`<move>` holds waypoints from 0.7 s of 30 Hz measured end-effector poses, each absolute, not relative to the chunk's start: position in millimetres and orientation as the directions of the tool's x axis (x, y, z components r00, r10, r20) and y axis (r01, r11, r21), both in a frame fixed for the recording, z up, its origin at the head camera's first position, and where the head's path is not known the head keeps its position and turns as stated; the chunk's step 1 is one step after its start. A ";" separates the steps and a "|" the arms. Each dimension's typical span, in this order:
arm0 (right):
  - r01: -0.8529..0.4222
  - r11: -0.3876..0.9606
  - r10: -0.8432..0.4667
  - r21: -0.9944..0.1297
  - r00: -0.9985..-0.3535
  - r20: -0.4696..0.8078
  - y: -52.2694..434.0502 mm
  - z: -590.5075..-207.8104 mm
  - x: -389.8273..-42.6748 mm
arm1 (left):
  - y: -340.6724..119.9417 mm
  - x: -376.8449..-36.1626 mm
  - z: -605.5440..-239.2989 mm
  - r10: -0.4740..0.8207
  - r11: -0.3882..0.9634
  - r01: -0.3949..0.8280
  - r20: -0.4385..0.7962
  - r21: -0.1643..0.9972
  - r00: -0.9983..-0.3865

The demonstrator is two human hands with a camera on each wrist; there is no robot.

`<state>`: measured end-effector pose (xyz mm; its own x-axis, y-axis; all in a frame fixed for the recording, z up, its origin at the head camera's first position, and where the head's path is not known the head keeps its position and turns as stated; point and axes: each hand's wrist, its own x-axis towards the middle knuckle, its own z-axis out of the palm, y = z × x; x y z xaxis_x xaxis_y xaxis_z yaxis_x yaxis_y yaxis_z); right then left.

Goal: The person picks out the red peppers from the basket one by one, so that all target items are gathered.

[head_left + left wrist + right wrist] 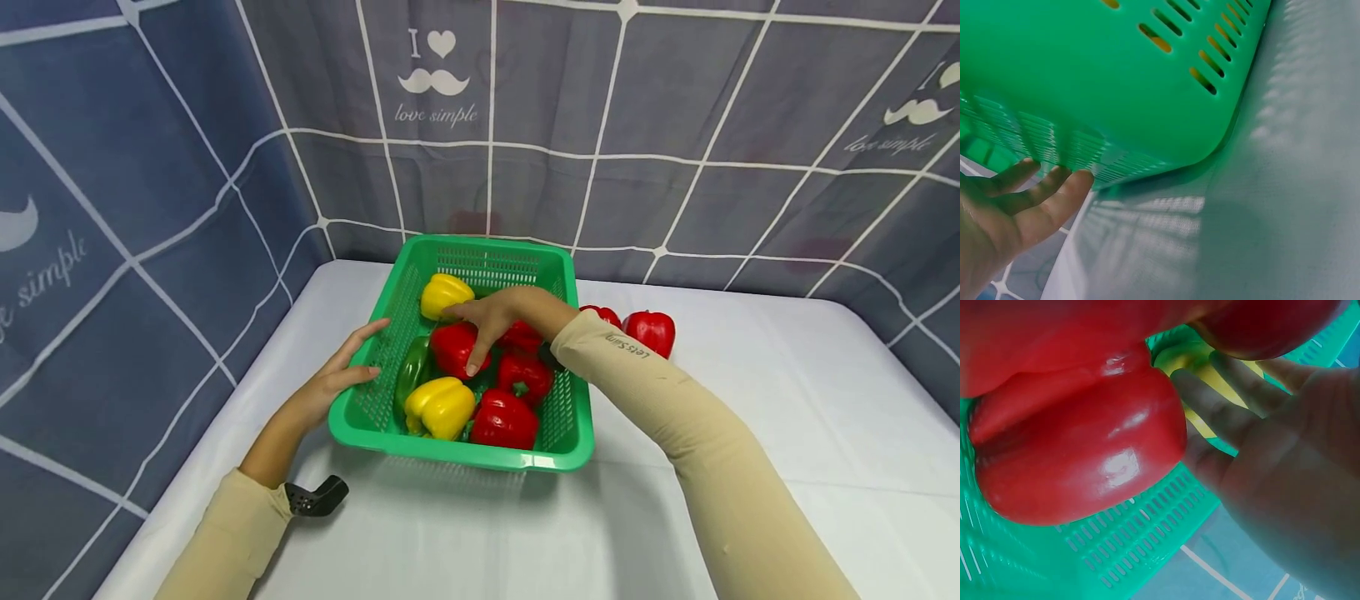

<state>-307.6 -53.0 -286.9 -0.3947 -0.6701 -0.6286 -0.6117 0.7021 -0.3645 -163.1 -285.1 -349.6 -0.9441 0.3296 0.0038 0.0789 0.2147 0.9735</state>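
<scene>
A green perforated plastic basket (462, 452) holds red and yellow bell peppers and a long green pepper (412, 377). My left hand (335, 380) lies along its left rim, fingers extended, fingertips at the slotted wall. Reaching into the basket from the right, my right hand (491, 321) spreads over a red bell pepper (450, 346), with the thumb against its right side. Its other fingers stretch toward the back yellow bell pepper (444, 296); they look nearly straight in the right wrist view, beside a large red bell pepper (1085, 450).
Another yellow bell pepper (440, 408) and a red one (504, 419) lie at the basket's front. Outside, right of the basket, red bell peppers (651, 332) rest on the white-covered table (795, 400). A grey checked curtain (547, 108) hangs behind and to the left.
</scene>
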 end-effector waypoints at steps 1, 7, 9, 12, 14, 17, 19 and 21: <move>-0.610 0.701 -0.671 -0.369 -0.388 -0.632 -52.7 -286.7 -307.1 | -284.8 -162.7 -349.5 0.328 0.219 0.079 0.003 0.973 -0.945; -0.633 0.693 -0.667 -0.345 -0.382 -0.639 -52.8 -287.0 -303.5 | -284.3 -160.2 -350.4 0.323 0.239 0.085 0.004 0.967 -0.946; -0.647 0.687 -0.670 -0.329 -0.391 -0.631 -53.1 -288.8 -302.8 | -284.3 -159.2 -351.9 0.325 0.239 0.086 0.004 0.967 -0.946; -0.653 0.686 -0.676 -0.320 -0.409 -0.614 -52.8 -290.3 -303.2 | -284.1 -158.6 -353.2 0.324 0.233 0.090 0.010 0.968 -0.946; -0.652 0.687 -0.678 -0.320 -0.418 -0.605 -52.2 -289.9 -304.1 | -283.9 -158.3 -353.3 0.322 0.240 0.098 0.016 0.966 -0.947; -0.648 0.692 -0.679 -0.319 -0.431 -0.594 -51.0 -286.3 -306.2 | -284.0 -158.4 -352.2 0.325 0.240 0.099 0.017 0.966 -0.946; -0.646 0.697 -0.676 -0.312 -0.446 -0.586 -49.9 -281.4 -307.8 | -284.4 -158.4 -351.2 0.326 0.238 0.097 0.015 0.966 -0.945; -0.635 0.707 -0.671 -0.310 -0.464 -0.578 -48.3 -275.2 -309.5 | -284.9 -158.5 -350.0 0.326 0.231 0.096 0.016 0.968 -0.945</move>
